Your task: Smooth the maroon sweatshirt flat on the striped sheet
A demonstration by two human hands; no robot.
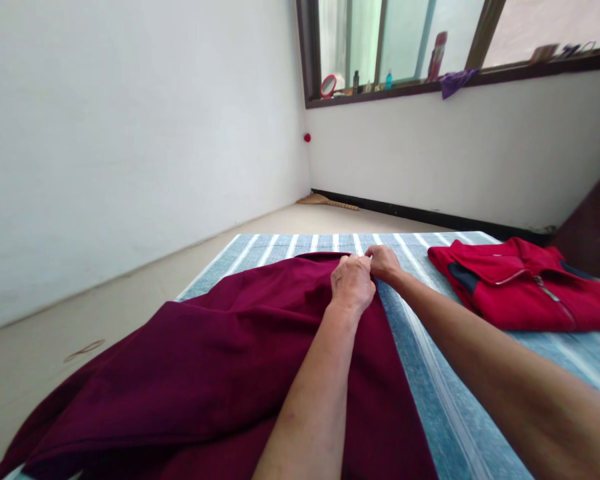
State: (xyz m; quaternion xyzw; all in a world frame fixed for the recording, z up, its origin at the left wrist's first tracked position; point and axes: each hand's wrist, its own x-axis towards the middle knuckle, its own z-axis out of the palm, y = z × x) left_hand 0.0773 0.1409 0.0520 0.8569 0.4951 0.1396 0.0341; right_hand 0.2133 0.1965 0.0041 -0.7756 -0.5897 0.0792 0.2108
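A maroon garment (190,373) lies spread over a blue-and-white striped cloth (420,320), with its left part hanging past the edge. At the garment's far right corner, my left hand (353,283) is closed on the fabric. Right beside it, my right hand (384,262) pinches at the same corner, its fingertips close to the left hand's. Just what lies between the fingertips is partly hidden. To the right rests a folded red jacket (525,283) with a zipper and dark patches, apart from both hands.
A windowsill (405,89) holds a round mirror (329,85), small bottles, a red flask (437,57) and a purple cloth (456,83). White walls meet in the corner behind. On the floor lie a broom (325,201) and a thin loop (84,351). Dark furniture (593,227) stands at right.
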